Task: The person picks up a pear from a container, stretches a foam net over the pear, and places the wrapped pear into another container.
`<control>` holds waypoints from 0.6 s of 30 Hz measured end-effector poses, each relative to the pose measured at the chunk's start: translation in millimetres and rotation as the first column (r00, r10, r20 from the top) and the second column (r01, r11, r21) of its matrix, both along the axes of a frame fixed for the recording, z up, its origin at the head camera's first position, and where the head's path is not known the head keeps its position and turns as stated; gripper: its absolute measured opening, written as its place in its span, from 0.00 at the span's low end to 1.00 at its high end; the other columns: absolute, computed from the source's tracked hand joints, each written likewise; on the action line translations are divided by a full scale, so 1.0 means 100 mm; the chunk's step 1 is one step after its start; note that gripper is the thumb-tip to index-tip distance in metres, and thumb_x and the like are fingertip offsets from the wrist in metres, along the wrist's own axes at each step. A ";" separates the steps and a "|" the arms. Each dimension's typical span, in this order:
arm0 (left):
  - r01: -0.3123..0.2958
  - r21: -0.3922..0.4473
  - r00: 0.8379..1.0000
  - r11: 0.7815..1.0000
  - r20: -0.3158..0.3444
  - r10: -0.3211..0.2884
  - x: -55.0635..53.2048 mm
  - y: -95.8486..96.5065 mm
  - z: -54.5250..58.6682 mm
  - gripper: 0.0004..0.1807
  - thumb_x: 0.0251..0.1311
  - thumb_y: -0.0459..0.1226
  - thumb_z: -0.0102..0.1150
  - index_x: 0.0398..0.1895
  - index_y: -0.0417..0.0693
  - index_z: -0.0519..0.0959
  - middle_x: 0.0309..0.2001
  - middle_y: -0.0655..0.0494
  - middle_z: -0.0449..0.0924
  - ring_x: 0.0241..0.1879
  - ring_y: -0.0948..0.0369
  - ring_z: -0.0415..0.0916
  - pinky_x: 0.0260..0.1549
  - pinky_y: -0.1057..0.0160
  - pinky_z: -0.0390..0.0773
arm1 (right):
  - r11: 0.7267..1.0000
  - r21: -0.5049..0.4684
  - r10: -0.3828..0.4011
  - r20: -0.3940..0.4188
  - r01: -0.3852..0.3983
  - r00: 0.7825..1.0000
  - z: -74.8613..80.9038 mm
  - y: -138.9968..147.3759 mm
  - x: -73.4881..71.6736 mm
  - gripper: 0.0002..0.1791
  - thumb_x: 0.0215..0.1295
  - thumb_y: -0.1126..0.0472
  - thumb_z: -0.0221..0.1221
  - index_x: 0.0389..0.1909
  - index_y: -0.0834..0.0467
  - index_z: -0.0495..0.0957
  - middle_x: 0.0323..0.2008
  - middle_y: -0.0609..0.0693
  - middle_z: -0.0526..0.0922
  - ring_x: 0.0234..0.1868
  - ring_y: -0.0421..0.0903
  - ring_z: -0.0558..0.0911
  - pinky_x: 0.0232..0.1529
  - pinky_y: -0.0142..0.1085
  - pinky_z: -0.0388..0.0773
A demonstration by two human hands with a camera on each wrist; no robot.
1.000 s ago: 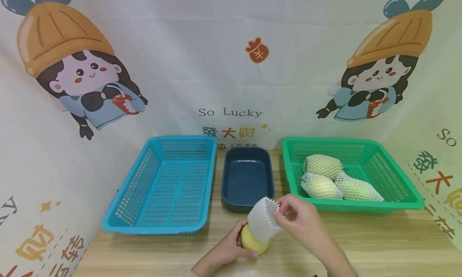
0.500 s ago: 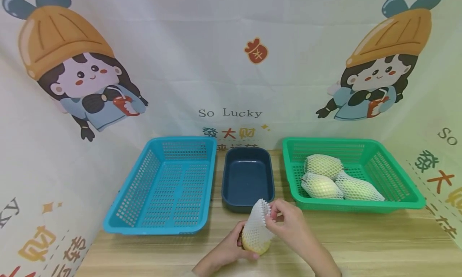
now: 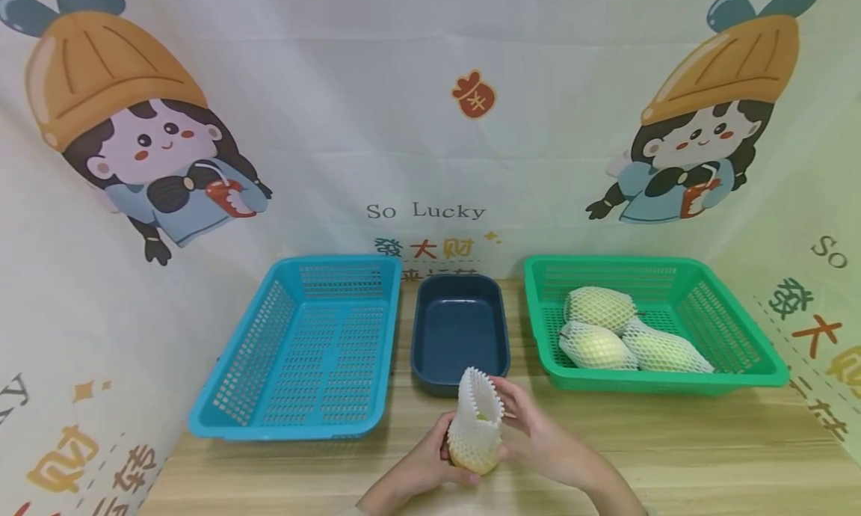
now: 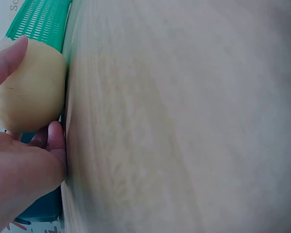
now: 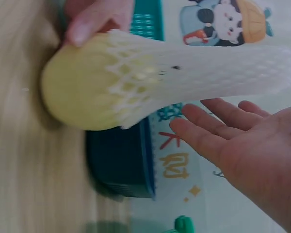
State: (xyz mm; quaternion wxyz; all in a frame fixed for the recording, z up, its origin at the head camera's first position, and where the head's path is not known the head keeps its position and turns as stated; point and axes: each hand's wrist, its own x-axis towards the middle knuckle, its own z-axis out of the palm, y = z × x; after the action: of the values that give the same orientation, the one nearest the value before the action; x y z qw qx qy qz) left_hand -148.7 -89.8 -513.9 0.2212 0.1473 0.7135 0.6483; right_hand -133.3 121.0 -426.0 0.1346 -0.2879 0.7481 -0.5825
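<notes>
A yellow pear (image 5: 75, 87) stands on the table in the head view, with a white foam net sleeve (image 3: 467, 426) over its upper part. The sleeve's loose end rises above the fruit, its mouth gaping. My left hand (image 3: 425, 460) holds the pear low down, thumb on the near side and fingers behind. My right hand (image 3: 548, 445) is beside the sleeve on the right. In the right wrist view its fingers (image 5: 199, 136) are extended and the palm shows, gripping nothing. The pear's bare base shows in both wrist views.
A blue perforated basket (image 3: 289, 431) stands at the left. Behind the hands is a dark blue tray (image 3: 460, 389). At the right, a green basket (image 3: 673, 383) holds three netted pears (image 3: 599, 345). A printed cloth (image 3: 430, 127) hangs behind the wooden table (image 3: 673, 456).
The foam sleeve has come down over more of the pear. My right hand has let go of the sleeve's edge and spread its fingers. The left hand keeps its hold.
</notes>
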 end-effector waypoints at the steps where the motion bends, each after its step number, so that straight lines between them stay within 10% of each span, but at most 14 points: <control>1: 0.003 0.004 1.000 1.000 0.001 -0.003 0.00 0.00 -0.01 0.46 0.40 0.25 0.70 0.64 0.45 0.58 0.54 0.47 0.71 0.46 0.59 0.73 0.46 0.66 0.72 | 1.000 0.017 0.000 -0.002 0.000 1.000 -0.05 0.00 -0.01 0.46 0.60 0.50 0.59 0.68 0.66 0.45 0.66 0.70 0.56 0.63 0.70 0.61 0.58 0.57 0.66; 18: 0.013 0.009 1.000 1.000 -0.005 -0.013 -0.01 -0.01 -0.02 0.43 0.40 0.24 0.69 0.62 0.46 0.60 0.53 0.51 0.72 0.47 0.62 0.70 0.46 0.70 0.70 | 0.963 0.215 -0.144 -0.102 0.163 0.984 -0.44 -0.15 -0.13 0.32 0.50 0.56 0.67 0.57 0.61 0.71 0.55 0.57 0.76 0.57 0.57 0.73 0.55 0.51 0.71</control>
State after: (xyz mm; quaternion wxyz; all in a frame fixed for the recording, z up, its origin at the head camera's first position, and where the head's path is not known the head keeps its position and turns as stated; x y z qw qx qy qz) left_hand -149.3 -90.8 -515.5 0.2228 0.1547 0.7100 0.6498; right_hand -146.7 105.8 -469.9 0.0881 -0.2370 0.8336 -0.4910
